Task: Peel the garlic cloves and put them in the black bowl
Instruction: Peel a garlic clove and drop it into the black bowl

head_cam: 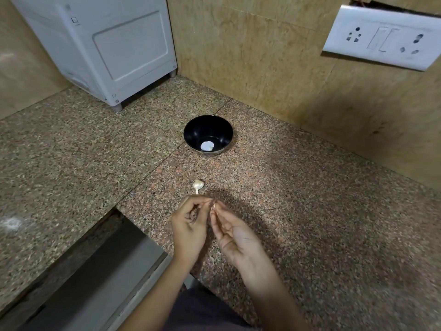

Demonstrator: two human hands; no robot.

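**While both hands pinch the garlic clove (214, 206): slip risk**

Where the fingertips (210, 203) of both hands meet, they grip 1 small garlic clove, mostly hidden; how far it is peeled cannot be told. On the left hand (188, 226) the fingers are curled, thumb and forefinger pinching. On the right hand (236, 235) the fingers are straighter, tips pinching. Just beyond, 1 garlic piece (198, 185) with a stalk lies on the granite counter (298, 199). Farther back, the black bowl (223, 130) holds 1 white peeled clove (207, 146). Judged risk: the clove is small and probably slick once bared, so hard nail pressure could shoot it onto the counter or over the near edge.
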